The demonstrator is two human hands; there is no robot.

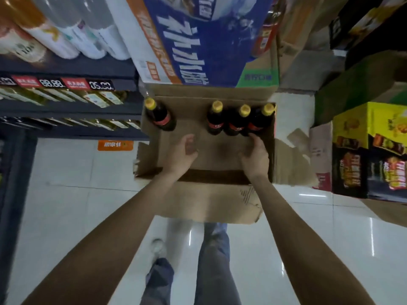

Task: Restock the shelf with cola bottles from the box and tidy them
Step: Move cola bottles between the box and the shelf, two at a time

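Our left hand [188, 148] hung inside the open cardboard box [152, 155], fingers loosely spread and holding nothing, between the lone cola bottle [161, 116] at the far left corner and the row of three bottles [236, 121] along the far wall. Our right hand [256, 154] reached toward the rightmost of that row, fingers curled near its base; whether it gripped we could not tell. We judged the full bottles heavy, stiff and smooth, best taken around the neck below the yellow cap or around the labelled waist. Left of the box ran the shelf [66, 69] with its price tags; a blue carton [198, 45] overhung the bottles, and stacked cartons [370, 146] crowded the right.
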